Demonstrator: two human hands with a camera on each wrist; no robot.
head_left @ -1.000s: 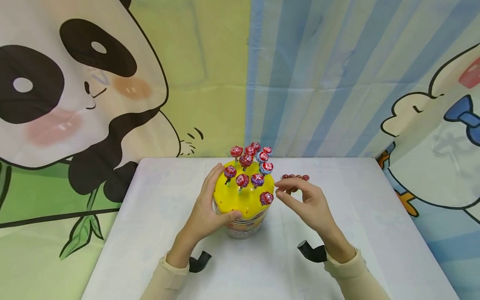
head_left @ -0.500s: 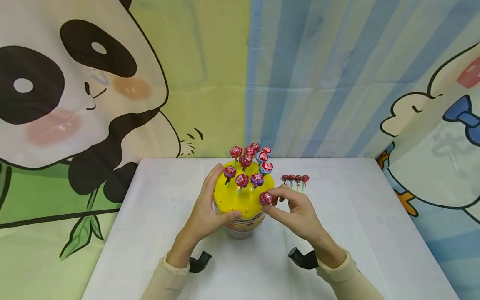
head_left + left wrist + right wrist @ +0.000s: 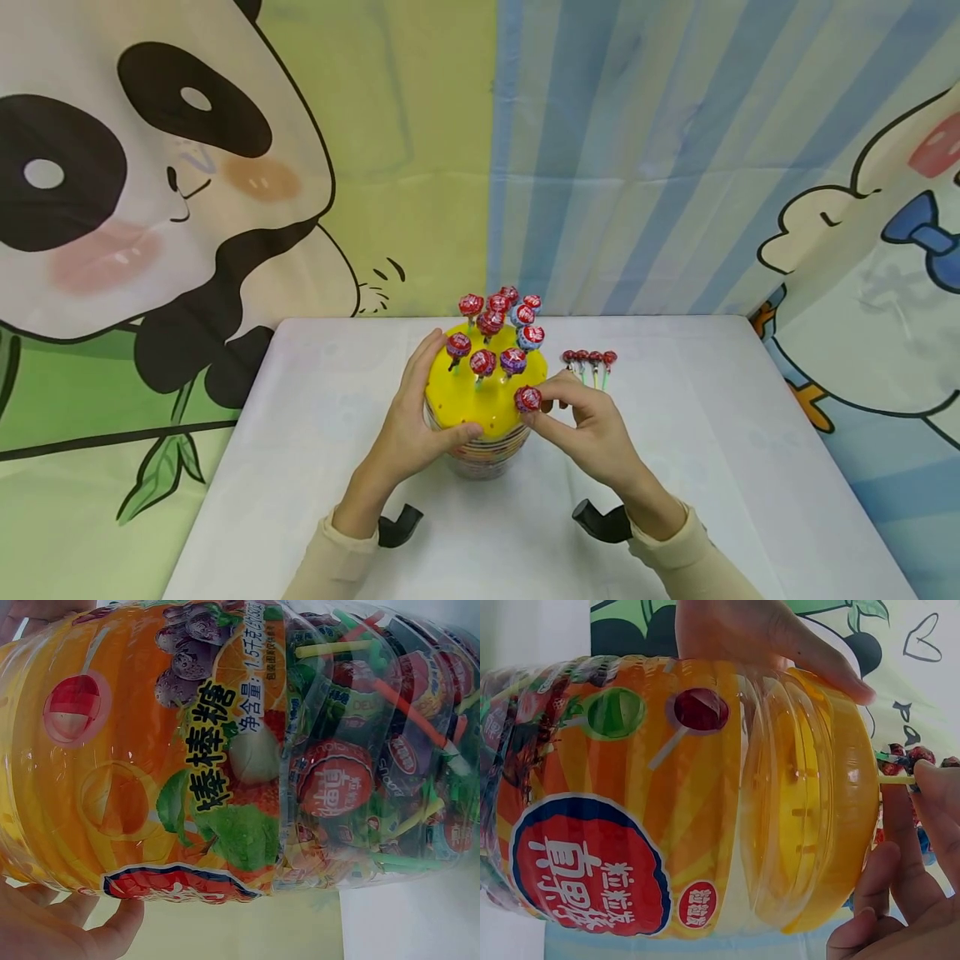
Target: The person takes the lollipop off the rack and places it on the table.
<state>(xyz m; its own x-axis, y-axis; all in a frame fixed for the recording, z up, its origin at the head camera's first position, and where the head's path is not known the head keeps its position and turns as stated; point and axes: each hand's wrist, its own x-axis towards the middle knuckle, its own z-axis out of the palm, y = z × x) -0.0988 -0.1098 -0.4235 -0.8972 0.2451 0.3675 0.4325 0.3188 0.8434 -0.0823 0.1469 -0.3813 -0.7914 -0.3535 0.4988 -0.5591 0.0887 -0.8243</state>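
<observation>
Two hands in this one, both busy. The left hand (image 3: 408, 427) is wrapped round the near-left side of the one jar (image 3: 486, 460), fingers spread along the far side of the yellow lid (image 3: 465, 402) and thumb over its near edge, so it's partly open, just as wide as the lid needs. The right hand (image 3: 592, 427) is nearly closed, thumb and fingertips pinching one lolly (image 3: 528, 399) just below its red candy; from the right wrist you can see one yellow stick (image 3: 897, 780) in that pinch, standing out from the lid. So the jar sits between the two hands, lid up. I count ten other lollies (image 3: 482, 362) sticking up out of the lid, all between the hands or a bit beyond them, which makes eleven with the pinched one. At least two of those have blue on the wrapper. Four loose lollies (image 3: 595, 357) lie in a row on the white table (image 3: 750, 417), just beyond the right hand. The jar itself has loads more candy (image 3: 336, 778) inside, too jumbled to count. Its orange label (image 3: 225, 750) shows two printed pops on the left wrist's side and two more on the right wrist's. There's one black piece at each wrist, so two. Behind it all: one panda (image 3: 277, 187) beyond the left hand, one white bird (image 3: 847, 333) off past the right.
</observation>
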